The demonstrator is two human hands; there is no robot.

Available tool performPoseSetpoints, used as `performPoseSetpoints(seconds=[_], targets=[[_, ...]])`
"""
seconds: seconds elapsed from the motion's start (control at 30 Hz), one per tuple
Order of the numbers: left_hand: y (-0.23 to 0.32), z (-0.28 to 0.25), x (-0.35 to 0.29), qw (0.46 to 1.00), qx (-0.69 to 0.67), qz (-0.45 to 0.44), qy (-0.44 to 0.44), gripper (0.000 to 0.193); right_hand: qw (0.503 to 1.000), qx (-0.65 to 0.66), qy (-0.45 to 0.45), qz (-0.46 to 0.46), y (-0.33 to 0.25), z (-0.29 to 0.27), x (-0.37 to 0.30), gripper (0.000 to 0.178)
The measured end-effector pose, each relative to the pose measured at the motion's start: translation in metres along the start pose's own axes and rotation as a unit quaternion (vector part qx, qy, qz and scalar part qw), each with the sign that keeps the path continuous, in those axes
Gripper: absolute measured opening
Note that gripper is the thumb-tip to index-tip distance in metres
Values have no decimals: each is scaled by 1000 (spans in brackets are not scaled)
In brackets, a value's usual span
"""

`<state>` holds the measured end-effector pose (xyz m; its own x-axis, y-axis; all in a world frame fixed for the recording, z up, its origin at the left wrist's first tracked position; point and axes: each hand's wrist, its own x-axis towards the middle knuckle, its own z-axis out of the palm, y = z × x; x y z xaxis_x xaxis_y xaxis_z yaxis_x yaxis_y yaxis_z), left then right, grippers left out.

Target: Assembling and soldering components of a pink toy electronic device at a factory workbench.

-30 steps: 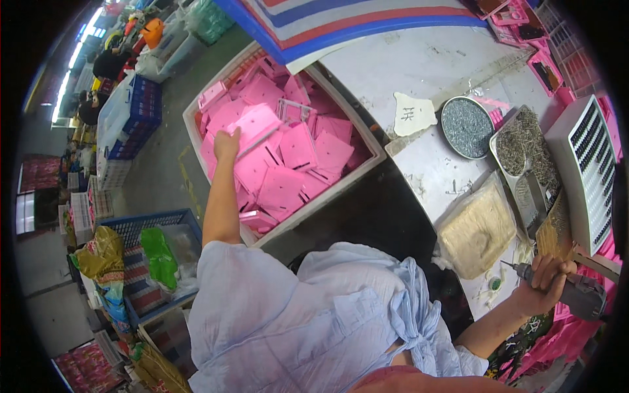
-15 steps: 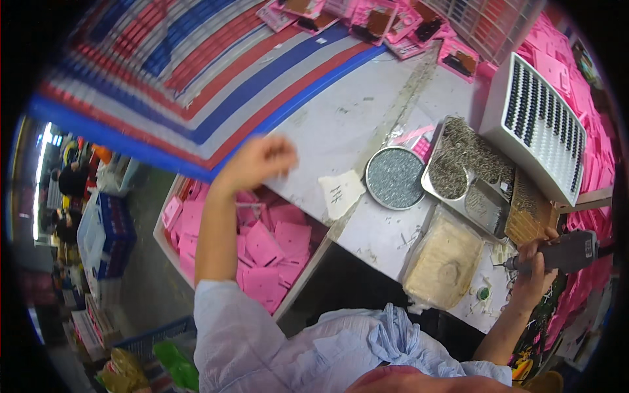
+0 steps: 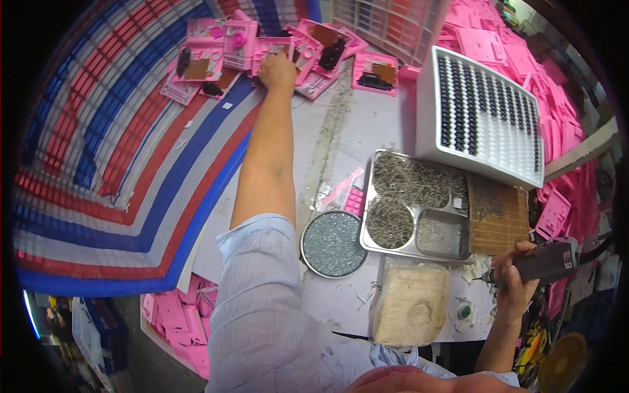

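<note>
A pink case [image 3: 272,46] is touched at its near edge by the left hand [image 3: 278,71], among other pink cases [image 3: 200,62] at the far side of the white table [image 3: 308,144]; whether it is gripped cannot be told. A grey power screwdriver [image 3: 550,259] is held in the wrapped fingers of the right hand [image 3: 514,281]. Between the hands, a metal tray [image 3: 424,252] of small metal parts and a round dish [image 3: 334,276] are set, with a white box [image 3: 481,168] placed beyond the tray

Striped sheet [image 3: 164,237], wrapped cream block [image 3: 407,295], brown cardboard [image 3: 499,219]
</note>
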<state>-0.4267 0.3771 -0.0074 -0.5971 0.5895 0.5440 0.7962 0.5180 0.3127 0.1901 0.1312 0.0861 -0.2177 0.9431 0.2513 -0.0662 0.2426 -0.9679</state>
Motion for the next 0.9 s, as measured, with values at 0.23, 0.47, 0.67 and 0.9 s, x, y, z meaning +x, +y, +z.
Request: performPoseSetpoints(seconds=[0.23,0.47,0.67,0.9], targets=[[-14,-131,-44,979,-125,131,-98,29,931,-192,176,-254,-9,0,-3,63],[49,-324,-272,804,-231,532,-128,29,844,326,-188,381,68,34,-41,74],[63,-372,-382,662,-222,672,-246,16,663,518,-323,434,83,51,-72,77],[79,-325,-422,650,-263,671,-243,20,935,136,-187,268,41,13,-100,37]])
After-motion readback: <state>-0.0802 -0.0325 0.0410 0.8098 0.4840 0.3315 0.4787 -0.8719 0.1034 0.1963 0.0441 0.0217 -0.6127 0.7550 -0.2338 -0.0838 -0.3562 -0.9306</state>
